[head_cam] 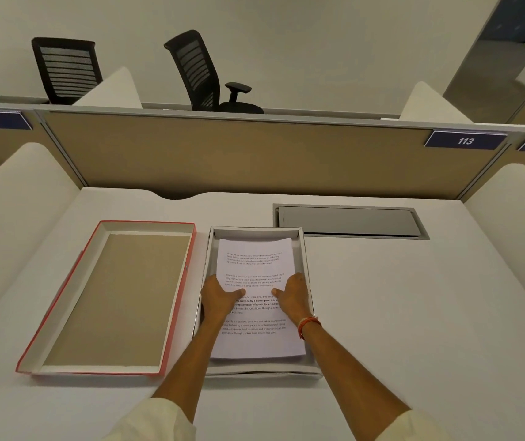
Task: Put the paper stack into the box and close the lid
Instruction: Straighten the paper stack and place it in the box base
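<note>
A white stack of printed paper [256,265] lies inside the open white box [305,249] at the middle of the desk. My left hand [218,297] grips the stack's left edge, thumb on top. My right hand [293,296], with an orange thread at the wrist, grips the right edge the same way. The stack's far end curls up slightly and its near end rests close to the box's front wall. The red-edged lid [117,297] lies upside down to the left of the box, its brown inside facing up.
A grey cable hatch [350,221] is set into the white desk [414,313] behind the box on the right. Tan partition panels [238,154] with number plates close the back, white side dividers flank the desk, and two black office chairs stand beyond.
</note>
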`<move>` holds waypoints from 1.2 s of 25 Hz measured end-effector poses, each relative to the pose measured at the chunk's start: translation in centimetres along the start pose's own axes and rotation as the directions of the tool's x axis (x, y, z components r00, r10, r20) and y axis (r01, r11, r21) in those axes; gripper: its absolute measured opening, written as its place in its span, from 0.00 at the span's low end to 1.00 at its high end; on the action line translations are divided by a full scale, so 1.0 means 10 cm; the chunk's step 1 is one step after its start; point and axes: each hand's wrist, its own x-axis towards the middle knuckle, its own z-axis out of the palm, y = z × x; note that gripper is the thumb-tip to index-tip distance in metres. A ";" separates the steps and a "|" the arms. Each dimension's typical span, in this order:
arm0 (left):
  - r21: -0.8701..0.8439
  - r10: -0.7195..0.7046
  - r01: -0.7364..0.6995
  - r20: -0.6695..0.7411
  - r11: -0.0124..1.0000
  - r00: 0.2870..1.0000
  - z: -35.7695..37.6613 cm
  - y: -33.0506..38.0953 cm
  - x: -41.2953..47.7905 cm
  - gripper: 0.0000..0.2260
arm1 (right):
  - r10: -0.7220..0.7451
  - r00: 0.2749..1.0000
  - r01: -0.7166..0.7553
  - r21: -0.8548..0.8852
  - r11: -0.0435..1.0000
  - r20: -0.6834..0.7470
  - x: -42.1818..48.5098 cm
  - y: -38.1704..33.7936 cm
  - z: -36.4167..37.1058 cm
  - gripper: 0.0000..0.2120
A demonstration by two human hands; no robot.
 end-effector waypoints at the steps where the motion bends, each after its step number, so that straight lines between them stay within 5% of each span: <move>1: -0.010 0.018 -0.018 -0.015 1.000 1.000 0.00 -0.01 -0.03 0.24 | -0.014 1.000 0.014 -0.016 1.000 -0.026 -0.03 0.01 0.02 0.24; 8: 0.005 0.050 -0.050 -0.007 0.999 0.999 -0.09 -0.06 -0.12 0.27 | -0.026 0.993 0.032 0.052 0.998 -0.117 -0.20 0.08 0.05 0.20; 14: 0.019 0.021 -0.022 0.073 1.000 0.997 -0.11 -0.05 -0.10 0.35 | 0.023 0.997 -0.018 0.072 0.997 -0.078 -0.22 0.08 -0.03 0.24; 19: -0.026 -0.017 0.020 0.117 0.999 0.993 -0.21 -0.06 -0.05 0.26 | 0.136 0.990 -0.128 0.219 0.967 -0.022 -0.14 0.05 -0.14 0.23; 30: -0.045 -0.077 0.089 0.219 0.995 0.973 -0.24 -0.02 -0.05 0.33 | 0.205 0.977 -0.212 0.234 0.949 0.054 -0.11 0.05 -0.20 0.16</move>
